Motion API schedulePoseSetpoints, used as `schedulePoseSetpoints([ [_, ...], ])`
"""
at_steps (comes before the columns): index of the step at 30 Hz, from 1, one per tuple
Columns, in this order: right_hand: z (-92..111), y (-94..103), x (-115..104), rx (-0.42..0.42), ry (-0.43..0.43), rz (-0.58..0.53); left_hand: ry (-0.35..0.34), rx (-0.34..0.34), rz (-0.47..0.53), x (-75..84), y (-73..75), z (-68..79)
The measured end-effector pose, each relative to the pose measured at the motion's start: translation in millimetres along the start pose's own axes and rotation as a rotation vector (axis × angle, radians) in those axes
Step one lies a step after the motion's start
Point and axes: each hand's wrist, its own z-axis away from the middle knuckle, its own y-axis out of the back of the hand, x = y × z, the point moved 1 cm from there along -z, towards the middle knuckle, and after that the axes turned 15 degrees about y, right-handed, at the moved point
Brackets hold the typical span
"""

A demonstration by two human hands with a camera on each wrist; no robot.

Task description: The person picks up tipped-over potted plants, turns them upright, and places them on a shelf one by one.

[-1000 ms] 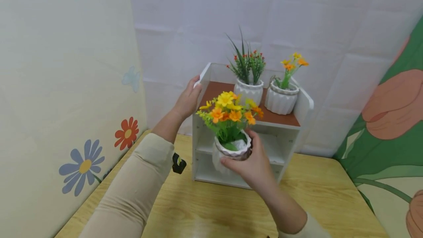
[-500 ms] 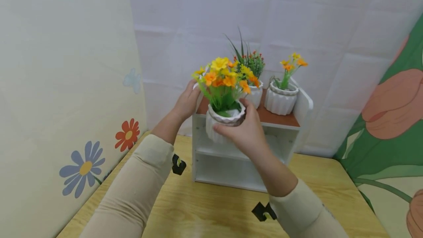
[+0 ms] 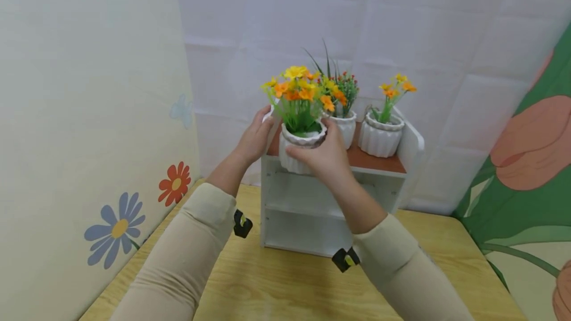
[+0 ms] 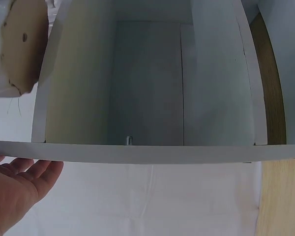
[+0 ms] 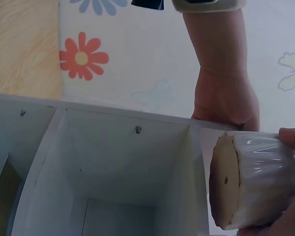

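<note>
My right hand (image 3: 327, 155) grips the side and rim of a white ribbed flower pot (image 3: 294, 155) holding yellow and orange flowers (image 3: 296, 88). The pot is raised at the top front edge of a small white shelf (image 3: 292, 189), left of two other pots. Its brown underside (image 5: 223, 182) shows in the right wrist view, and whether it touches the top board is unclear. My left hand (image 3: 255, 137) rests against the outer face of the shelf's left side panel; in the left wrist view its fingertips (image 4: 51, 172) touch that panel.
On the reddish-brown top board (image 3: 379, 162) stand a pot of grass and red berries (image 3: 348, 130) and a pot of orange flowers (image 3: 381, 135). The shelf stands on a wooden table (image 3: 276, 281), with a white cloth (image 3: 232, 38) behind and a flower-printed panel (image 3: 98, 137) at the left.
My right hand has lifted the pot of yellow and orange flowers from in front of the shelf up and forward to the top board's level. My left hand has stayed at the side panel.
</note>
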Motion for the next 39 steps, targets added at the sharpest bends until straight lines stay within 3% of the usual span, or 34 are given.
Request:
schedulePoseSetpoints([
  [13,-30,-12.3,10,0.055,0.000,0.083,0.046,-0.011,0.022,-0.7,-1.1,-0.4],
  [22,-47,-22.7,11,0.097,-0.005,0.087,0.034,-0.008,0.041,0.4,-1.4,0.9],
  [31,-58,-31.9,12,0.133,0.008,0.187,0.022,0.009,0.049,1.2,-1.1,0.8],
  [39,-63,-38.6,15,0.175,0.007,0.170,0.010,0.014,0.054,0.9,-1.8,1.1],
])
